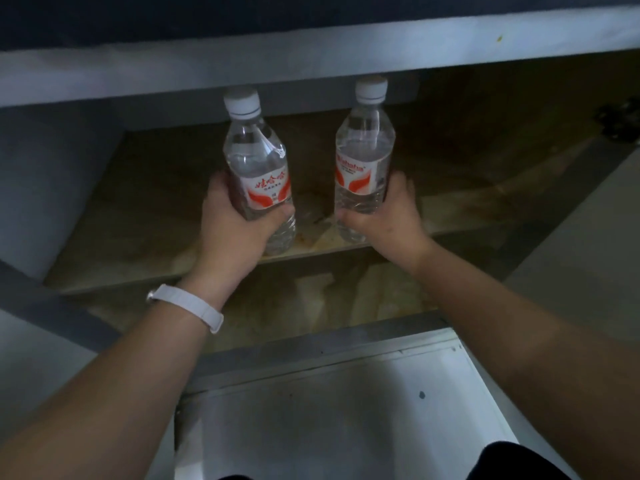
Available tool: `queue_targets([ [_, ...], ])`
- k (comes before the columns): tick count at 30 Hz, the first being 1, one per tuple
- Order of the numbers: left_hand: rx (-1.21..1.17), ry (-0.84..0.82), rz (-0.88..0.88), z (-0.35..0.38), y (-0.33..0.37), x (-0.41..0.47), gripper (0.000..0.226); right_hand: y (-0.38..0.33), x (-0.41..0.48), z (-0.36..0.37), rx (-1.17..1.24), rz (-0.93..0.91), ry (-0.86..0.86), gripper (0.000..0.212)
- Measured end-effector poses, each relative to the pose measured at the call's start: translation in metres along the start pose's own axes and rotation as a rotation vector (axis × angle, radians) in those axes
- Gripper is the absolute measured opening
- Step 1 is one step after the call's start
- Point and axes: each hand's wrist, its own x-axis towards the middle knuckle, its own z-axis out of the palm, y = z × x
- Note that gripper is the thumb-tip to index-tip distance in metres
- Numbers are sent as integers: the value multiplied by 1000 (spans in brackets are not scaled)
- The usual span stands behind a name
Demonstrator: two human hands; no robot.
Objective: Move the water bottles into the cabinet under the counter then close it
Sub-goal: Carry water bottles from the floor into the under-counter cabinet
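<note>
Two clear water bottles with white caps and red-and-white labels stand upright inside the open cabinet under the counter. My left hand [230, 220] grips the lower body of the left bottle [258, 168]. My right hand [388, 216] grips the lower body of the right bottle [363, 157]. Both bottle bases are at the front part of the stained wooden shelf [138, 216]; whether they rest on it I cannot tell. A white band sits on my left wrist.
The grey counter edge [311, 53] runs across above the bottle caps. Below the shelf lies the cabinet floor [311, 299]. An open cabinet door [571, 244] stands at the right with a dark hinge [620, 123], and the cabinet's left side panel [41, 188] is on the other side. White floor [329, 410] lies below.
</note>
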Motion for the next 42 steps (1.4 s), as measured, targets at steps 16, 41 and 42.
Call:
queue_targets([
  [16, 232, -72, -75, 22, -33, 30, 56, 21, 52, 11, 100, -9, -74, 57],
  [41, 338, -121, -8, 8, -27, 52, 61, 1, 65, 16, 67, -101, -184, 38],
  [42, 372, -129, 19, 4, -26, 45, 61, 0, 58, 12, 10, -82, -165, 44],
])
